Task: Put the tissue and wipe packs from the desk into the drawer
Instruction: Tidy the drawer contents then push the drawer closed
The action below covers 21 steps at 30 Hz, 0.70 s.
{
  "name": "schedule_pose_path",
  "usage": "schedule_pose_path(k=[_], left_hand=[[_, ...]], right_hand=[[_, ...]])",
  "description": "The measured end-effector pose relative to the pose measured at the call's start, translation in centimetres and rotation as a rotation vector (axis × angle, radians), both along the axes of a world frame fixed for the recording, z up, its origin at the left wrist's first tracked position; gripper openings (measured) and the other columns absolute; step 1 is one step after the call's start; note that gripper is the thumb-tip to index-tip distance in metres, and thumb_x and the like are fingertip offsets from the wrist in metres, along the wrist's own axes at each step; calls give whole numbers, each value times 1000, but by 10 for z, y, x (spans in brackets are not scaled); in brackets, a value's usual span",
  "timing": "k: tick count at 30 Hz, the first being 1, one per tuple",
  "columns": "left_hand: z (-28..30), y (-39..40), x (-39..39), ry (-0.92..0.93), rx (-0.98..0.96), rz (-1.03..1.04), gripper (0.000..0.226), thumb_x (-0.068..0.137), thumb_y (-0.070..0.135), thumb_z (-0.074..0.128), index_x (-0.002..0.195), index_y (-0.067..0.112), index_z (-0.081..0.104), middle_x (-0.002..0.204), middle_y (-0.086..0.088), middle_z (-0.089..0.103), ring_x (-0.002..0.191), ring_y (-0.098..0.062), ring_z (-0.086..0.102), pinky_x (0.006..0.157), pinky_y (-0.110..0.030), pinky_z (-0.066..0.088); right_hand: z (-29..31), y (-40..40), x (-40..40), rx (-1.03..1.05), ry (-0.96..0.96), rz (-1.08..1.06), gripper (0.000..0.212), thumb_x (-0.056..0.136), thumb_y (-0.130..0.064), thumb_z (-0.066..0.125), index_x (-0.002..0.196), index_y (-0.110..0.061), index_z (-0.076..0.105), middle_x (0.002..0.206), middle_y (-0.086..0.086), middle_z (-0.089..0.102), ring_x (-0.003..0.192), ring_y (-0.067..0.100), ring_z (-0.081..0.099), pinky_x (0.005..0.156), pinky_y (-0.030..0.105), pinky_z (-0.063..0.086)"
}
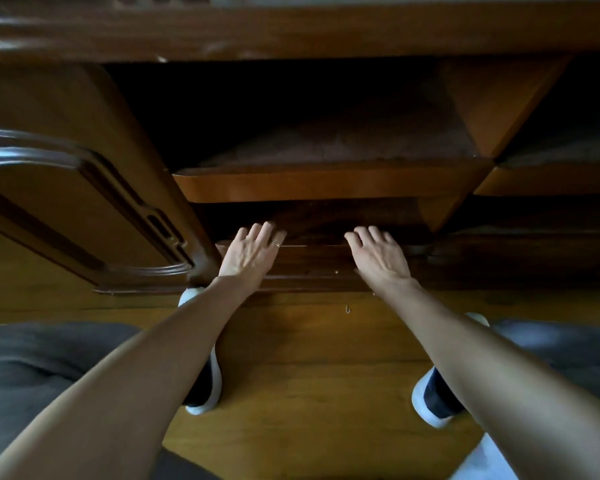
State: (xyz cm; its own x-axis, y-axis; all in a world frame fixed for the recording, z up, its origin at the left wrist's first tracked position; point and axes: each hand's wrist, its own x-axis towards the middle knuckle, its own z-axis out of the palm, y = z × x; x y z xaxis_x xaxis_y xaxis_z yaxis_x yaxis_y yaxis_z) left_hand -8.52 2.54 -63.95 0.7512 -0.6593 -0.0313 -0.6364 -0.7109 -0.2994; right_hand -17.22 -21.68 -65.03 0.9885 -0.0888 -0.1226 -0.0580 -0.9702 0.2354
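Landmark: the dark drawer front (312, 268), a low horizontal panel at the foot of the wooden desk, just above the floor.

Far left of the drawer front stands a cabinet door (66, 209) with a raised arched moulding; its lower corner meets the drawer front's left end.

My left hand (248, 256) lies flat on the left part of the drawer front. Its fingers are straight and only slightly spread, the tips reaching over the panel's upper edge; they hold nothing. A ring (274, 242) sits on one finger. Below this hand, on the floor side of the drawer front, my left shoe (205, 386) shows dark with a white sole, partly hidden by my forearm.

My right hand (380, 256) lies flat on the right part of the drawer front, well apart from the left one. Its fingers are likewise extended and loosely spread, tips at the upper edge, holding nothing. Below it, my right shoe (437, 400) rests on the wooden floor (309, 393).

Above the drawer front runs a lighter wooden shelf edge (319, 185), and above that a deep, dark recess (274, 109) under the desk top (291, 32).

The tissue and wipe packs are not visible here; I cannot tell whether they lie inside the drawer, since only its outer face shows. The frame is somewhat blurred.
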Motion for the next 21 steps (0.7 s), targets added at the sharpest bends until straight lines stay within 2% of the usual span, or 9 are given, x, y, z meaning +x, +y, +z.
schedule_pose_path(k=[3, 7, 10, 14, 17, 21], left_hand=[[3, 10, -4, 23, -32, 63, 75, 83, 35, 77, 145, 18, 37, 138, -8, 42, 123, -27, 46, 99, -39, 42], [-13, 10, 2, -8, -14, 90, 85, 78, 48, 79, 144, 14, 39, 137, -10, 45, 123, -29, 45, 100, -40, 40], [-28, 2, 12, -12, -36, 116, 89, 75, 55, 79, 144, 14, 40, 134, -10, 47, 121, -30, 45, 101, -41, 39], [-50, 0, 24, 28, -142, 150, 82, 72, 49, 83, 135, 12, 46, 120, -14, 52, 111, -33, 50, 93, -45, 42], [-58, 3, 35, 15, -192, 46, 82, 66, 43, 89, 130, 13, 47, 111, -16, 53, 99, -36, 51, 82, -48, 45], [-70, 12, 42, -53, -217, -75, 80, 70, 40, 88, 134, 12, 48, 115, -17, 51, 98, -37, 48, 80, -52, 46]], right_hand=[[4, -11, -13, -2, -43, -67, 89, 78, -19, 85, 150, -17, 32, 148, 10, 44, 134, 30, 43, 109, 43, 40], [-8, -31, -20, -6, -50, -91, 94, 77, -40, 86, 151, -16, 33, 148, 13, 44, 134, 33, 44, 108, 46, 41], [-22, -41, -14, 4, -85, -88, 97, 76, -47, 86, 151, -14, 33, 147, 15, 46, 133, 34, 46, 108, 47, 42], [-36, -55, -2, 108, -167, -111, 97, 71, -48, 88, 146, -10, 41, 138, 20, 53, 123, 38, 54, 103, 50, 47], [-45, -71, 1, 97, -189, -13, 89, 70, -48, 89, 140, -8, 51, 132, 21, 56, 114, 40, 57, 96, 52, 50], [-58, -78, -2, 37, -226, 77, 81, 76, -45, 85, 142, -8, 54, 133, 22, 56, 111, 43, 59, 91, 54, 51]])
